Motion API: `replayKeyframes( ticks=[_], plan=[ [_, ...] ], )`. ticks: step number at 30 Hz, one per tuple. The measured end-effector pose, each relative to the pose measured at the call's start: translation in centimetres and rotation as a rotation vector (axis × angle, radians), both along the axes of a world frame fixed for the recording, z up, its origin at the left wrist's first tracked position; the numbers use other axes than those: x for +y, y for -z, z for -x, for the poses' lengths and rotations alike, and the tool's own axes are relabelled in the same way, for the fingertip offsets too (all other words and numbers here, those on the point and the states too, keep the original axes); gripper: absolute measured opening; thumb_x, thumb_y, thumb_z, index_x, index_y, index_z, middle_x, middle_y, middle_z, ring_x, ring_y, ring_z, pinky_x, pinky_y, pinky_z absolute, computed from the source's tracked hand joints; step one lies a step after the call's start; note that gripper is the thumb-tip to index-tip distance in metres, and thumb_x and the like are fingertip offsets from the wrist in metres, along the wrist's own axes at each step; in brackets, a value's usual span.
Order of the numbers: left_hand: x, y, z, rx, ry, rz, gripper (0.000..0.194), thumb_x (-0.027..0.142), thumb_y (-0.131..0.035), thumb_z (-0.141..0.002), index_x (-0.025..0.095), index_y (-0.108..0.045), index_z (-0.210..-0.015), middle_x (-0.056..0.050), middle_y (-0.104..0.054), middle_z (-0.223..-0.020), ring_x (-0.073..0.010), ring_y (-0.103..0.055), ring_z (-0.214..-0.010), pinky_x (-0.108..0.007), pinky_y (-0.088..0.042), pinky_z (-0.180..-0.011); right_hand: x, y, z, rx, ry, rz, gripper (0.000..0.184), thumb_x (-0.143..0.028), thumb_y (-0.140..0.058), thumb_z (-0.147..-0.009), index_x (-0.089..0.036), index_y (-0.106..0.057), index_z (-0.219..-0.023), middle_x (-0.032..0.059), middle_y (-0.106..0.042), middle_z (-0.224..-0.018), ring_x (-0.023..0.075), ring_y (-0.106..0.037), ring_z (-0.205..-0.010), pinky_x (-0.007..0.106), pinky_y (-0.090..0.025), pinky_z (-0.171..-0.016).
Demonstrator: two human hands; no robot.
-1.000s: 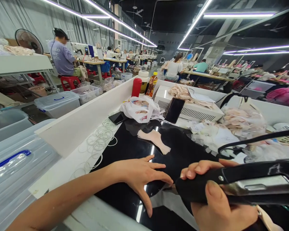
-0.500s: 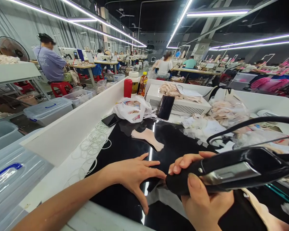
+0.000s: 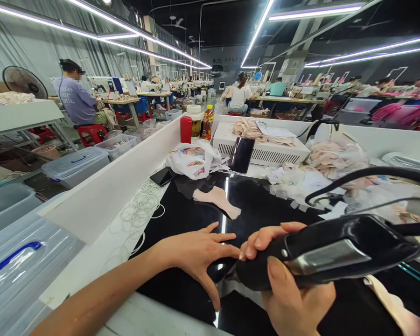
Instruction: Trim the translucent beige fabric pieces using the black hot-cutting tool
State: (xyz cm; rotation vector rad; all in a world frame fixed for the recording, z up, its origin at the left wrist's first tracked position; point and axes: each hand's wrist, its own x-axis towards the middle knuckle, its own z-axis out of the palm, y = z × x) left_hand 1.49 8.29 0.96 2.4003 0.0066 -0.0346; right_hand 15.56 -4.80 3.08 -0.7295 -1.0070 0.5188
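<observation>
My left hand [image 3: 199,256] is over the glossy black work surface [image 3: 189,214], fingers spread and thumb apart, holding nothing. Its index fingertip comes close to the front of a black corded hand tool [image 3: 332,256]. My right hand [image 3: 297,298] is wrapped around that tool's handle, with the thumb beside a silver plate on its side. The tool's underside is mostly hidden by my hand, so I cannot tell its exact kind. Beyond my left hand, a small beige fabric piece [image 3: 217,201] lies flat on the black surface. More beige material [image 3: 388,298] shows at lower right.
Pale elastic loops [image 3: 140,212] lie along the left wall [image 3: 101,200]. A white plastic bag [image 3: 196,161], two phones [image 3: 242,155], bottles [image 3: 207,122] and a vented white box [image 3: 262,149] stand at the back. The tool's black cable [image 3: 371,173] arcs over bagged fabric at right.
The view has shifted slightly, moving the scene a little right. My right hand and the tool sit slightly further left in view. My left hand keeps its spread pose.
</observation>
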Motion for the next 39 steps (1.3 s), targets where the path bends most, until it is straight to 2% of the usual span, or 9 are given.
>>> replayKeyframes(
  ticks=[9, 15, 20, 24, 27, 29, 33, 35, 39],
  plan=[
    [-0.1, -0.7, 0.0, 0.032, -0.003, 0.003, 0.102, 0.049, -0.092, -0.073, 0.03, -0.041, -0.16, -0.01, -0.049, -0.16, -0.0354, -0.026, -0.159, -0.064, 0.001, -0.128, -0.3, -0.6, 1.0, 0.0, 0.02, 0.012, 0.035, -0.037, -0.078, -0.09, -0.029, -0.059, -0.119, -0.0024, -0.061, -0.082, 0.0154, -0.061, -0.064, 0.031, -0.061, -0.058],
    [-0.3, -0.8, -0.1, 0.025, -0.039, 0.015, 0.095, 0.049, -0.093, -0.07, 0.027, -0.052, -0.153, -0.01, -0.053, -0.156, -0.0374, -0.033, -0.156, -0.062, -0.004, -0.129, -0.3, -0.5, 1.5, -0.021, 0.013, 0.127, 0.032, -0.032, -0.074, -0.093, -0.029, -0.055, -0.118, -0.0018, -0.059, -0.079, 0.0171, -0.062, -0.064, 0.033, -0.061, -0.058],
    [-0.1, -0.5, 0.0, 0.012, -0.027, 0.016, 0.092, 0.049, -0.093, -0.072, 0.028, -0.052, -0.152, -0.009, -0.048, -0.161, -0.0378, -0.027, -0.158, -0.065, -0.002, -0.128, -0.2, -0.9, 0.7, -0.013, 0.034, 0.037, 0.035, -0.035, -0.077, -0.092, -0.028, -0.057, -0.119, -0.0016, -0.06, -0.082, 0.0174, -0.063, -0.066, 0.035, -0.062, -0.06],
    [0.3, -0.5, 0.7, -0.056, 0.003, -0.028, 0.05, 0.039, -0.086, -0.085, 0.027, -0.067, -0.129, -0.007, -0.04, -0.167, -0.035, -0.023, -0.16, -0.068, -0.006, -0.127, -0.2, -1.9, -0.8, 0.047, 0.113, 0.012, 0.037, -0.033, -0.08, -0.087, -0.027, -0.061, -0.117, -0.0018, -0.063, -0.08, 0.0169, -0.062, -0.066, 0.034, -0.061, -0.057],
    [0.8, -0.8, 1.2, -0.096, -0.014, -0.06, 0.013, 0.029, -0.081, -0.09, 0.028, -0.077, -0.103, -0.002, -0.048, -0.163, -0.0324, -0.032, -0.157, -0.063, -0.014, -0.128, -0.1, -2.8, -1.8, 0.101, 0.201, 0.019, 0.039, -0.034, -0.086, -0.079, -0.026, -0.063, -0.109, -0.0028, -0.064, -0.076, 0.0168, -0.062, -0.061, 0.032, -0.059, -0.052],
    [1.2, -1.0, 1.4, -0.115, -0.035, -0.066, 0.003, 0.026, -0.08, -0.092, 0.028, -0.079, -0.094, -0.001, -0.054, -0.158, -0.0313, -0.037, -0.154, -0.059, -0.016, -0.129, -0.1, -3.1, -2.3, 0.113, 0.241, 0.033, 0.04, -0.033, -0.088, -0.076, -0.026, -0.064, -0.106, -0.0034, -0.065, -0.074, 0.0167, -0.062, -0.059, 0.032, -0.058, -0.05],
    [2.4, -1.0, 1.9, -0.128, -0.074, -0.145, 0.005, 0.026, -0.076, -0.095, 0.027, -0.079, -0.091, -0.004, -0.06, -0.152, -0.0316, -0.042, -0.151, -0.061, -0.015, -0.129, -0.3, -3.0, -3.0, 0.099, 0.283, 0.043, 0.04, -0.031, -0.088, -0.075, -0.025, -0.064, -0.107, -0.0031, -0.066, -0.075, 0.0167, -0.063, -0.059, 0.033, -0.059, -0.05],
    [3.0, -0.9, 2.1, -0.141, -0.135, -0.266, 0.008, 0.024, -0.073, -0.097, 0.026, -0.078, -0.091, -0.004, -0.061, -0.151, -0.0326, -0.042, -0.151, -0.064, -0.016, -0.128, -0.3, -2.7, -3.3, 0.084, 0.289, 0.037, 0.039, -0.03, -0.087, -0.076, -0.025, -0.064, -0.108, -0.0025, -0.066, -0.076, 0.0172, -0.063, -0.06, 0.033, -0.059, -0.051],
    [2.8, -0.7, 1.9, -0.255, -0.437, -0.538, 0.02, 0.013, -0.058, -0.103, 0.021, -0.075, -0.097, -0.009, -0.062, -0.146, -0.0309, -0.049, -0.143, -0.061, -0.026, -0.125, -0.2, -2.1, -3.3, 0.057, 0.286, 0.034, 0.039, -0.028, -0.085, -0.08, -0.025, -0.063, -0.112, -0.0018, -0.066, -0.08, 0.0182, -0.064, -0.064, 0.036, -0.06, -0.054]
  ],
)
